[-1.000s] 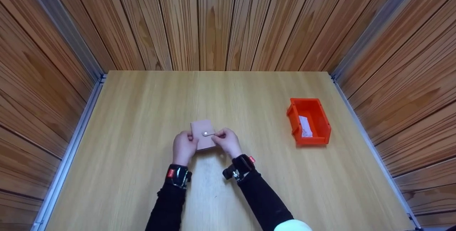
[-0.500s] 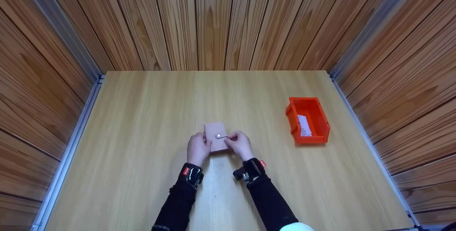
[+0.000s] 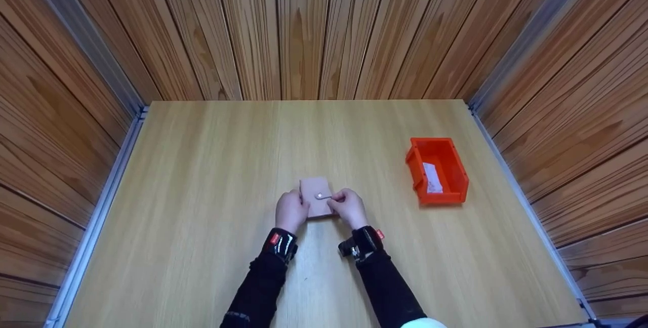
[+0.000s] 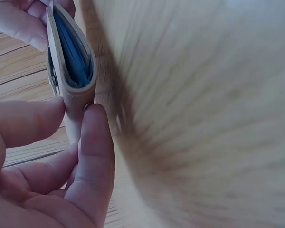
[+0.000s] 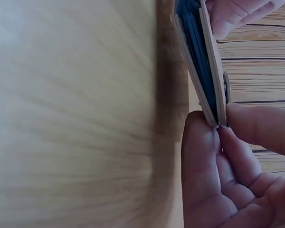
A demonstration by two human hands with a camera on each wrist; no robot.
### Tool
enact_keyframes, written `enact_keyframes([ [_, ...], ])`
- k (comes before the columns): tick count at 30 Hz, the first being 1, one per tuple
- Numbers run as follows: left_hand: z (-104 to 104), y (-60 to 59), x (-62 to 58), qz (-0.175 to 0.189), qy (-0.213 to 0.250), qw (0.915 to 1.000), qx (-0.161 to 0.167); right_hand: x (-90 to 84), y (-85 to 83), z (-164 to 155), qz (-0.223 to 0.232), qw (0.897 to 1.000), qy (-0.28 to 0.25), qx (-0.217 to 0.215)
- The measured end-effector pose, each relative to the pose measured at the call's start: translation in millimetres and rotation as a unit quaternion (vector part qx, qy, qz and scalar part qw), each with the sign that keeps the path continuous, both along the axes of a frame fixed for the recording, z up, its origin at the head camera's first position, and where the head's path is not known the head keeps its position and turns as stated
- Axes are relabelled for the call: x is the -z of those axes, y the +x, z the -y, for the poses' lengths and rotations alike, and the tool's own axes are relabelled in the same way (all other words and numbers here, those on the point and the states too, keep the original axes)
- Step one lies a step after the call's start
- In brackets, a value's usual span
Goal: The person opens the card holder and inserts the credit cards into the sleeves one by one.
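A small pinkish-tan wallet (image 3: 313, 190) with a metal snap (image 3: 320, 196) is held just above the table, between both hands. My left hand (image 3: 292, 210) grips its left edge between thumb and fingers. My right hand (image 3: 348, 207) pinches the right edge by the snap tab. In the left wrist view the wallet (image 4: 71, 66) shows edge-on with a blue lining, clamped by my thumb (image 4: 96, 142). In the right wrist view the wallet (image 5: 199, 61) also stands edge-on, with my fingers (image 5: 204, 156) closed on its lower corner.
An orange plastic bin (image 3: 453, 168) stands on the right of the wooden table (image 3: 202, 166), with a white slip (image 3: 432, 178) inside. Wood-panelled walls close in the table on three sides.
Both hands have carried the wallet to the right and slightly nearer to me. Their hold on it looks the same.
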State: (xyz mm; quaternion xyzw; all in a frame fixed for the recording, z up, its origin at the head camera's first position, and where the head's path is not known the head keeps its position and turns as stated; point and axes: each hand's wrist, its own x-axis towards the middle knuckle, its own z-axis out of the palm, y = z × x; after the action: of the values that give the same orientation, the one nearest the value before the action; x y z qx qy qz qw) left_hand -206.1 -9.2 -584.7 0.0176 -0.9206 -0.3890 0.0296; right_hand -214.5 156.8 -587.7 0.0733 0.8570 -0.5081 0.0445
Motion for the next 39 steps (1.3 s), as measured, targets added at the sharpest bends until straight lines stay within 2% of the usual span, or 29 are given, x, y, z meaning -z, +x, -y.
enact_keyframes([
  [7, -3, -1.4, 5.3, -0.013, -0.013, 0.9998, 0.006, 2.1, 1.3, -3, 0.015, 1.000, 0.009, -0.005],
  [14, -5, -1.7, 4.2, -0.007, -0.007, 0.9999, 0.009, 2.4, 1.9, -4, 0.003, 0.999, 0.037, -0.013],
  [15, -5, -3.9, 10.6, -0.020, -0.010, 0.9997, 0.008, 2.1, 2.0, -4, 0.000, 0.999, 0.038, -0.014],
  [21, -6, -6.3, 11.3, -0.006, -0.014, 0.9999, 0.006, 1.9, 3.6, -3, -0.029, 0.998, 0.049, -0.021],
  [22, -6, -4.4, 4.7, 0.010, -0.012, 0.9999, 0.006, 1.9, 3.9, -3, -0.031, 0.998, 0.051, -0.021],
  [23, -7, -4.2, 4.8, 0.015, -0.014, 0.9998, 0.005, 1.9, 4.4, -3, -0.032, 0.998, 0.053, -0.020],
  [29, -8, -3.2, 4.3, 0.012, -0.025, 0.9996, 0.003, 1.8, 5.8, -1, -0.027, 0.997, 0.064, -0.015],
  [39, -9, -2.1, 1.7, 0.009, -0.017, 0.9998, 0.002, 3.8, 5.6, -1, -0.050, 0.993, 0.102, -0.022],
])
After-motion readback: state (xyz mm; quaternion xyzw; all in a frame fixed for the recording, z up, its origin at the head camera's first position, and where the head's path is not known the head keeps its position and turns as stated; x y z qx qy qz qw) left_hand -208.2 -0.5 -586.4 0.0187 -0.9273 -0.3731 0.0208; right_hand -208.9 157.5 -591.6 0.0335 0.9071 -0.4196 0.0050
